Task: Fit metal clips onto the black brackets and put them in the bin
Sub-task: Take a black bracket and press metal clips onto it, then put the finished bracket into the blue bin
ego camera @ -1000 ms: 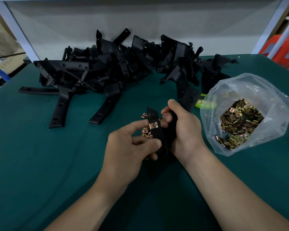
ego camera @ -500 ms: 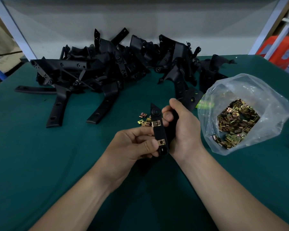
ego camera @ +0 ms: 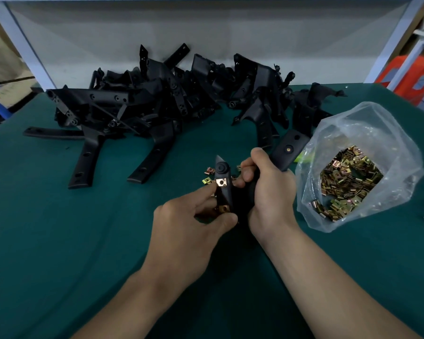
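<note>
Black plastic is standing nearly upright between the two hands: one bracket (ego camera: 224,192), sitting mid-view above the green table cover (ego camera: 59,241). The right hand (ego camera: 269,192) is gripping it from three o'clock, fingers curled round its body. The left hand (ego camera: 189,223) is pinching its lower end from eight o'clock, with the thumb lying beside the lower clip (ego camera: 223,208) and the forefinger reaching up toward the upper clip (ego camera: 221,182). Both brass-coloured clips are sitting on the bracket's narrow face. A few loose clips (ego camera: 207,178) are lying on the cover just behind it, at eleven o'clock. A clear bag (ego camera: 377,133) holding many more clips is lying at three o'clock of the hands. The pile of brackets (ego camera: 157,106) is sprawling across twelve o'clock, well apart.
</note>
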Available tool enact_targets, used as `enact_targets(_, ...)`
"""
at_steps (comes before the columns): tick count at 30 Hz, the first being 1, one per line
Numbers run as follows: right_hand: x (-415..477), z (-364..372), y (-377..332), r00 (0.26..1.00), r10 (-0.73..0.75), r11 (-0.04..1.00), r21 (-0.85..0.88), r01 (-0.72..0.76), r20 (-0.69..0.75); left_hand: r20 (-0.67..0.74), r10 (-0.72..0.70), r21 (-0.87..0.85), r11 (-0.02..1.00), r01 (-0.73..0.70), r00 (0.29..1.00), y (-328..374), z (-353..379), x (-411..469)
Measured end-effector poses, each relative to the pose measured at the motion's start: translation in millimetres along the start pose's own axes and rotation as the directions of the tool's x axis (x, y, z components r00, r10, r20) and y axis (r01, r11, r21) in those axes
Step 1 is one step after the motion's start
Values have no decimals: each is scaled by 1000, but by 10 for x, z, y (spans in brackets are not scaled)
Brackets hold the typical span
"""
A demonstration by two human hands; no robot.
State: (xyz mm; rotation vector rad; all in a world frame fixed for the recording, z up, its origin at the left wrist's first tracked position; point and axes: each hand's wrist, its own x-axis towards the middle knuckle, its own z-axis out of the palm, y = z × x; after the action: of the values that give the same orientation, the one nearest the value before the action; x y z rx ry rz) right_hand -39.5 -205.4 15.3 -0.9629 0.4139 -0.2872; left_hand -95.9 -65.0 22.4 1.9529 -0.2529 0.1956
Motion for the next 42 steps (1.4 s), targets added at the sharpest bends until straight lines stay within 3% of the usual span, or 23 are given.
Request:
enact_targets(2,-8,1,8,1000,-25,999,-20,25,-16,-6,-6,30,1000,7,1000,-29,-2,5)
enact_targets(5,-5,32,3,1000,12,1000,-24,-11,3,-9,93,113,989,-91,996,26,9,4)
enact_targets(8,-45,87,-56,993,73,996,-55,-68,89,-91,40,3,999,-40,995,50,9,40)
enact_targets(12,-225,41,-165,983,51,914,-406,25,174,-216,-27,-59,998,15,976,81,-106,119)
enact_targets(15,-332,-87,-353,963,105,886,-463,24,250,-212,-90,-132,989,63,973,194,-82,184)
enact_targets(18,-366,-255,-647,968,111,898,-439,0,226,-122,-173,-300,945,130,977,399,137,211)
enact_targets(21,-357,-438,-941,988,90,910,-414,-31,123,33,-309,-516,809,281,951,659,435,251)
enact_targets(25,-511,-867,-1395,999,-43,921,-386,50,28,197,-352,-589,704,397,915,1121,882,196)
enact_targets(29,-771,-1527,-1731,988,-150,935,-328,132,-29,312,-222,-533,764,364,924,1495,1424,-13)
enact_targets(31,-893,-1894,-1871,984,-160,947,-293,130,-82,425,-128,-470,815,339,896,1658,1709,-118)
enact_targets(33,-982,-2271,-1989,972,-146,963,-252,97,-185,536,-90,-384,860,337,839,1780,2038,-204)
enact_targets(37,-1099,-2952,-2123,914,-58,990,-138,3,-402,659,-167,-203,900,386,734,1963,2715,-392)
enact_targets(40,-1074,-3345,-2280,868,22,992,-97,-81,-496,735,-195,-56,937,344,650,2108,3159,-485)
enact_targets(42,-867,-3580,-2607,848,44,996,-39,-75,-528,785,-202,-74,908,413,585,2328,3459,-404)
